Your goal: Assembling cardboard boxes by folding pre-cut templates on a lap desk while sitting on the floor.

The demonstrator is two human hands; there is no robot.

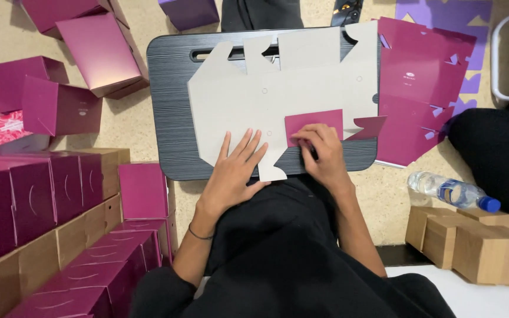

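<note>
So the flat die-cut box blank is lying grey side up on the dark lap tray, mid-frame, w/ one magenta flap folded over onto it just right of centre. Left hand is spread flat, fingers open, palm pressing the lower edge of the blank, not gripping anything. Right hand has fingers curled down on the flap's lower edge, pinching/creasing it afaict; can't see the thumb so not sure how tight. Handling-wise it looks like thin card: light, stiff across the panels but bends easy at the scored lines, tabs prob tear or kink if yanked. Glossy magenta side likely a bit slippery, so I'd hold by panel edges near a crease, not the little tabs. More flat blanks stacked right of the tray, finished magenta boxes lower left, water bottle lower right.
</note>
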